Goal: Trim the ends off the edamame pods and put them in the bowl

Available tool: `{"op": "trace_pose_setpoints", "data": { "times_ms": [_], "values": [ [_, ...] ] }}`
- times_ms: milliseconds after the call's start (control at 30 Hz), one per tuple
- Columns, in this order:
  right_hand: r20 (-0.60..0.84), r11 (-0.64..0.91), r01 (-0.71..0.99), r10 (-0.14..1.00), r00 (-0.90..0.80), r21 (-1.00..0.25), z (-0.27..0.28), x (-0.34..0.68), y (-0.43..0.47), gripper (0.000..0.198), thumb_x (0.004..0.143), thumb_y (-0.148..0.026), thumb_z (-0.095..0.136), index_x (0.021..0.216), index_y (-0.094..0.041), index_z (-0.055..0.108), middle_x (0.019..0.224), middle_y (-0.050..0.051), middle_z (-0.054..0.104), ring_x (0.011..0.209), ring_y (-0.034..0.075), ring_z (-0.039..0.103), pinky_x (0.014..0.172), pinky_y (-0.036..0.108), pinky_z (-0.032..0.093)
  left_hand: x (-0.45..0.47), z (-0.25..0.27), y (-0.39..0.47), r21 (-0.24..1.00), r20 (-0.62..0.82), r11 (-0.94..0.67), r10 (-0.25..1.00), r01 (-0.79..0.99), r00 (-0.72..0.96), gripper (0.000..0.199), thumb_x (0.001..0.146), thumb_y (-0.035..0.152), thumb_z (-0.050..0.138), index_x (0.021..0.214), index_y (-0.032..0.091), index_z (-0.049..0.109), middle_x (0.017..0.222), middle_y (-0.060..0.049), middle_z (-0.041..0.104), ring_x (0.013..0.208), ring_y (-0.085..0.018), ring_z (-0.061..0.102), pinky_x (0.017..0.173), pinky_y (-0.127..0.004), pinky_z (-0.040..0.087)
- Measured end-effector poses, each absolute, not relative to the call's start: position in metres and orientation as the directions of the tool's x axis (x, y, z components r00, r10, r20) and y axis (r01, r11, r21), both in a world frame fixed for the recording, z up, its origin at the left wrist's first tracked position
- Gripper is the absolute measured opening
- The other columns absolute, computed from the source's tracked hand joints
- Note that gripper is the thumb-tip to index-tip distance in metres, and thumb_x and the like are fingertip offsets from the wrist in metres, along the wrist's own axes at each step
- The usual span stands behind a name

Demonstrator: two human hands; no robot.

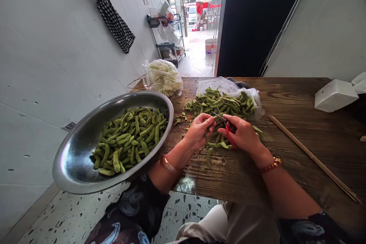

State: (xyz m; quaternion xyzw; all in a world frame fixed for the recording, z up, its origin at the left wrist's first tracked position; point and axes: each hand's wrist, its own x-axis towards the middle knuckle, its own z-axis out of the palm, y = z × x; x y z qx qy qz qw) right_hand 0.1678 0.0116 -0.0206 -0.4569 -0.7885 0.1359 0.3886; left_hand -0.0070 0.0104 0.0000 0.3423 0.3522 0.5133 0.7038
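My left hand (pixel 201 129) is closed in a pinch around green soybean pods, mostly hidden by the fingers. Close beside it, my right hand (pixel 243 133) grips a pair of scissors (pixel 229 135) with red handles. The scissor blades point left, toward the pods at my left fingertips. Behind both hands lies a heap of soybean pods (pixel 220 101), partly on a clear plastic bag (pixel 254 97). Loose pods are scattered on the wood under my hands. At the left, a wide steel basin (pixel 68 160) holds many green pods (pixel 128 137).
A bag of pale cauliflower-like vegetable (pixel 164 76) sits at the far left of the wooden table (pixel 294 122). Thin wooden sticks (pixel 311 156) lie on the right, below a white foam box (pixel 334 95). Beyond stands a cart (pixel 168 40) by the doorway.
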Motion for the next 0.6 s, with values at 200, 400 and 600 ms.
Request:
{"op": "trace_pose_setpoints", "data": {
  "times_ms": [200,400,600],
  "values": [
    [0.483,0.535,0.662,0.827,-0.286,-0.524,-0.017,0.171,0.011,0.051,0.083,-0.056,0.058,0.115,-0.017,0.064,0.075,0.005,0.064,0.063,0.017,0.056,0.062,0.029,0.047,-0.011,0.003,0.011,0.875,-0.142,0.227,0.965,-0.427,0.221,0.035,0.064,0.033,0.079,0.078,0.016,0.050,0.062,0.005,0.053,0.042,-0.001,0.037,0.037,-0.013,0.022],
    [0.462,0.539,0.693,0.826,-0.324,-0.478,-0.013,0.171,0.011,0.048,0.085,-0.052,0.058,0.115,-0.016,0.065,0.070,0.004,0.064,0.063,0.018,0.057,0.062,0.027,0.044,-0.013,0.003,0.014,0.910,-0.138,0.202,0.971,-0.362,0.195,0.032,0.066,0.032,0.077,0.078,0.016,0.051,0.059,0.006,0.052,0.041,-0.001,0.036,0.036,-0.013,0.020],
    [0.406,0.515,0.731,0.846,-0.347,-0.448,-0.013,0.172,0.013,0.041,0.084,-0.048,0.061,0.113,-0.019,0.066,0.085,0.008,0.070,0.074,0.019,0.063,0.069,0.027,0.045,-0.018,0.006,0.020,0.921,-0.127,0.170,0.982,-0.350,0.143,0.033,0.065,0.032,0.077,0.077,0.016,0.050,0.055,0.008,0.046,0.039,-0.001,0.032,0.035,-0.015,0.018]
  ]
}}
